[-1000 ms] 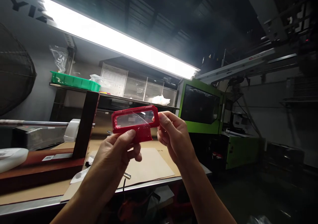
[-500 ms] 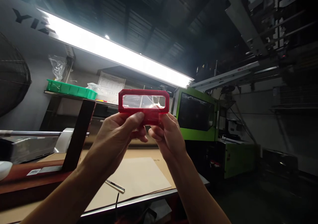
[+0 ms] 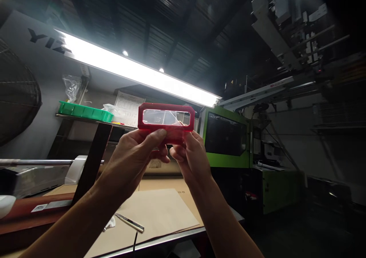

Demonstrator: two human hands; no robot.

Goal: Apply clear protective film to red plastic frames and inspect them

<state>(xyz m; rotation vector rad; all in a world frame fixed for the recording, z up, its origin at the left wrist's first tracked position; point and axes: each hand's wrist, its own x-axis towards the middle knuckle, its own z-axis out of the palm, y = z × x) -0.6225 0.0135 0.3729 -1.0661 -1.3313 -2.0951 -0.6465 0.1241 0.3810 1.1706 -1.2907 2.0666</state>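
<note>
**Red frame held up under the strip light**

I have the red plastic rectangular frame with a clear window (image 3: pixel 166 117) raised in front of me, above the tabletop (image 3: pixel 160 212) and just below the long bright strip light (image 3: pixel 137 73). My left hand (image 3: pixel 137 157) is closed on its lower edge, thumb pressed against the front of the red tab that hangs under the window. My right hand (image 3: pixel 190 157) is clamped on the same lower edge from the right, fingertips touching the tab beside my left thumb. The frame sits level, its long side running across, and the clear pane lets the shelf behind show through.

Below my arms a sheet of brown cardboard (image 3: pixel 160 210) lies flat on the tabletop, with a slim metal pen-like tool (image 3: pixel 130 223) resting on it near my left forearm. A green plastic tray (image 3: pixel 84 111) stands on the shelf to the left. A green moulding machine with a dark window (image 3: pixel 228 138) stands to the right, well apart from my hands.
</note>
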